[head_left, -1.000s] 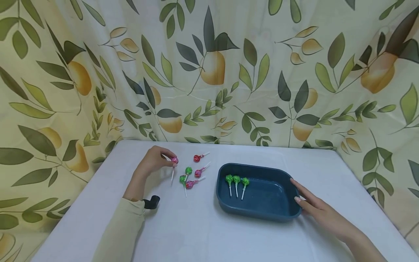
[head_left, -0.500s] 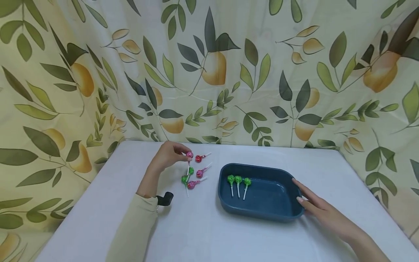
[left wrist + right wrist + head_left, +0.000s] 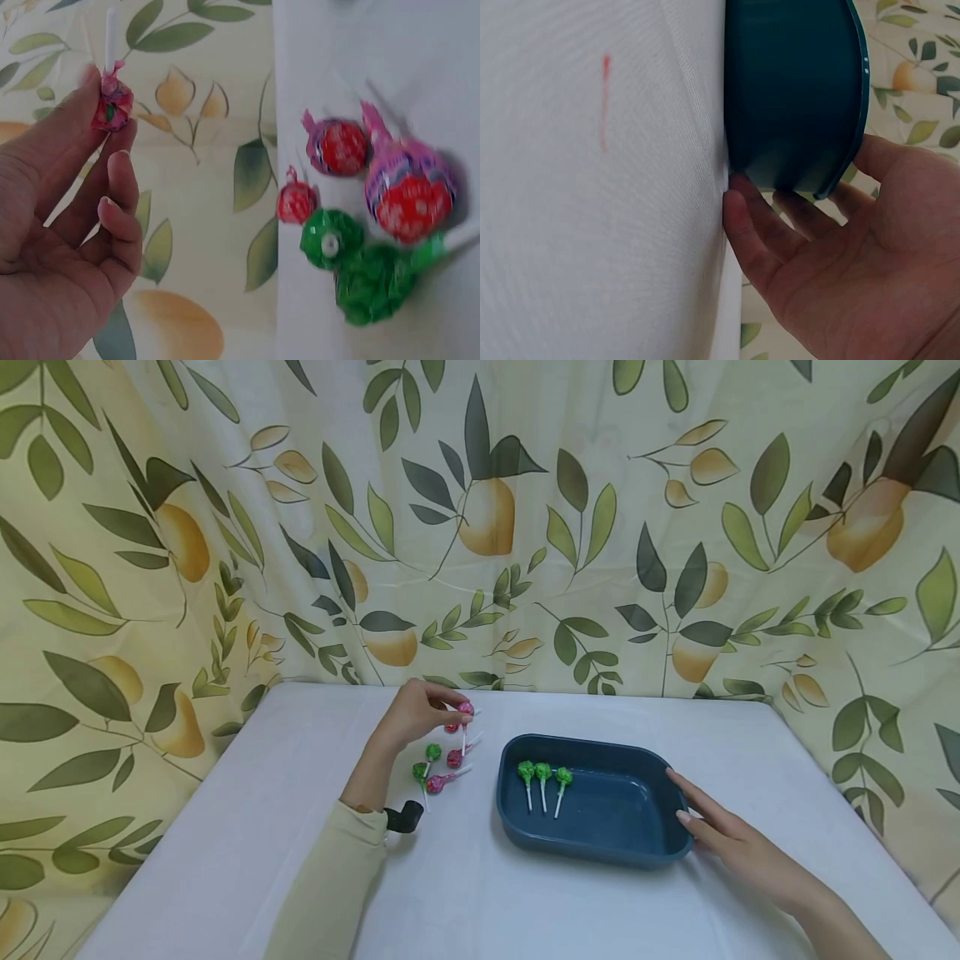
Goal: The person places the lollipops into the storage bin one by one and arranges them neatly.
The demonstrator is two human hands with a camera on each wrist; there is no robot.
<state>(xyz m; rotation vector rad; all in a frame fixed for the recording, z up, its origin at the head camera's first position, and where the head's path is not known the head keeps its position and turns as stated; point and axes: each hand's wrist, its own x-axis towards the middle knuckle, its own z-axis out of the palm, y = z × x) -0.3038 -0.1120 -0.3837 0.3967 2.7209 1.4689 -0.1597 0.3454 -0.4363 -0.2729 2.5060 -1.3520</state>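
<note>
- Left hand [image 3: 420,714]: thumb and fingertips pinch pink lollipop [image 3: 466,709], stick down, above far end of loose lollipops [image 3: 435,784] (red, pink, green).
- Right hand [image 3: 731,839]: holds right end of blue tray [image 3: 607,818].
- Three green lollipops [image 3: 542,771] lie in tray's left part.

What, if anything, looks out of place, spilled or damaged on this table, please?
One oddity: in the right wrist view, a thin red streak shows on the white tablecloth, left of the dark blue tray. It looks odd against the white; whether it is a stain, I cannot tell.
</note>
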